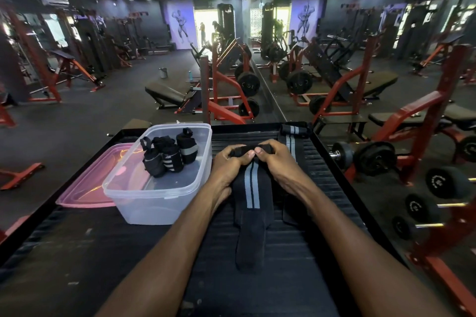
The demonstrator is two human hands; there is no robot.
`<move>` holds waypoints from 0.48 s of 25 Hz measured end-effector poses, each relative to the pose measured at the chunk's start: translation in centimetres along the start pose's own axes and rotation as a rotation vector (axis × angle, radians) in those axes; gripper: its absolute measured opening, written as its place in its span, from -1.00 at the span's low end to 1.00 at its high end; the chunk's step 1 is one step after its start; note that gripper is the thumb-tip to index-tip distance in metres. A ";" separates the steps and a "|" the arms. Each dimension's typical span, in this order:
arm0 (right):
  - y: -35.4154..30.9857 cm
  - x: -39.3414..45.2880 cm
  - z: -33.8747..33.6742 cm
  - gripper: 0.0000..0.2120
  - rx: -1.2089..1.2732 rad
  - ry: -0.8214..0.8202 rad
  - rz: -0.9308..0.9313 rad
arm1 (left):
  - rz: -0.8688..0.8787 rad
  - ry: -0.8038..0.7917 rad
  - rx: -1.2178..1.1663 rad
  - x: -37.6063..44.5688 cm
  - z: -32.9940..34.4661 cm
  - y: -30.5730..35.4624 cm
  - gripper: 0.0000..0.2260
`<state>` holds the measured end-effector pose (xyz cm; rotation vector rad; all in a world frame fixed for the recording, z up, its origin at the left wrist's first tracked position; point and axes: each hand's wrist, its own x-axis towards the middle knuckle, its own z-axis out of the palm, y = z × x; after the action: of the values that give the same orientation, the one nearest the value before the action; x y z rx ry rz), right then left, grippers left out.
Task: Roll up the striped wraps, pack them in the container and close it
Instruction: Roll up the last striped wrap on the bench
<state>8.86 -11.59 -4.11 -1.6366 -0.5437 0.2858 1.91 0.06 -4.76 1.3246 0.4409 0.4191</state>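
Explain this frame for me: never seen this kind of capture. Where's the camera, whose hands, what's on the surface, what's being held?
There is no robot here. One wide-angle camera sits on a person's head and looks forward and down, so the two bare arms are the wearer's own. The place is a gym with a mirror wall to the right.

On the dark ribbed surface stands a clear plastic container with three rolled wraps inside. Its pink lid lies beside it, on the left.

The left hand and the right hand pinch the far end of a black striped wrap and start its roll; the rest lies flat toward the wearer. A second wrap lies unrolled, further right.
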 end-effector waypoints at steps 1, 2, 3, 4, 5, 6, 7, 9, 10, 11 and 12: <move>-0.1 -0.1 -0.2 -0.96 -0.024 0.002 -0.043 | -0.044 -0.016 -0.055 0.0 0.0 0.1 -0.74; -0.1 -0.1 -0.3 -0.91 -0.031 -0.001 -0.068 | -0.070 -0.019 -0.088 0.1 0.0 0.1 -0.71; -0.1 -0.1 -0.3 -0.86 -0.011 -0.013 -0.072 | -0.071 -0.009 -0.095 0.3 -0.1 0.0 -0.71; -0.3 -0.1 -0.3 -0.83 0.032 -0.027 -0.047 | -0.057 0.006 -0.093 0.4 -0.1 0.0 -0.75; -0.4 0.0 -0.3 -0.84 0.109 -0.037 0.001 | -0.033 0.021 -0.087 0.4 -0.1 0.0 -0.81; -0.6 0.0 -0.2 -0.88 0.181 -0.059 0.072 | -0.001 0.022 -0.072 0.3 -0.1 0.0 -0.87; -0.5 0.0 -0.2 -0.82 0.213 -0.072 0.128 | 0.029 0.016 -0.050 0.3 -0.1 -0.1 -0.90; -0.2 0.2 -0.4 -0.68 0.114 -0.050 0.118 | 0.038 -0.007 -0.044 0.2 0.0 -0.1 -0.89; -0.1 0.2 -0.6 -0.72 0.053 -0.028 0.067 | 0.020 -0.026 -0.085 0.2 0.1 -0.1 -0.87; 0.0 0.2 -0.7 -0.80 0.023 -0.011 0.010 | -0.002 -0.053 -0.138 0.3 0.1 0.0 -0.80; 0.0 0.3 -0.8 -0.88 0.018 -0.009 -0.033 | -0.024 -0.069 -0.182 0.3 0.1 0.0 -0.73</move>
<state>9.51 -12.10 -4.01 -1.6080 -0.5735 0.2732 2.23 0.13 -4.73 1.1524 0.3523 0.3827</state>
